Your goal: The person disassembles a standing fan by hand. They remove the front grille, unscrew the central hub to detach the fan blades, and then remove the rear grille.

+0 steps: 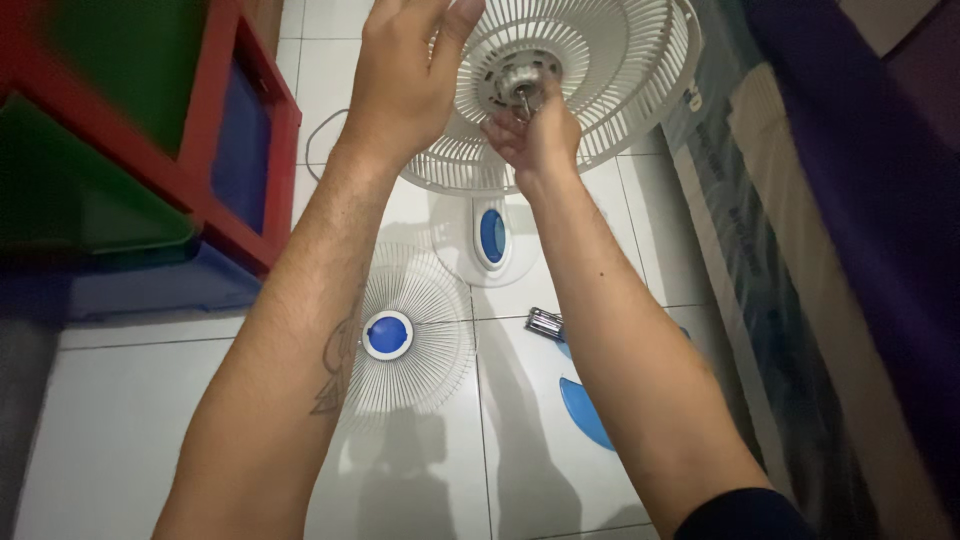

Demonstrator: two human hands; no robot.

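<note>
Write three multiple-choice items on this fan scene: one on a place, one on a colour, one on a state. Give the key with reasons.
1. Where does the detached front grille lie?
A. On the tiled floor
B. On the mattress
C. On the red shelf

2. What colour is the cap in that grille's middle?
A. Red
B. Blue
C. Green

3. In what state is the fan's rear guard?
A. Covered by the front grille
B. Open, motor shaft bare
C. Wrapped in plastic

Key:
1 A, it rests flat on the white tiled floor between the arms.
2 B, the round cap shows blue.
3 B, the right hand fingers the exposed motor shaft, while the left hand grips the guard.
</note>
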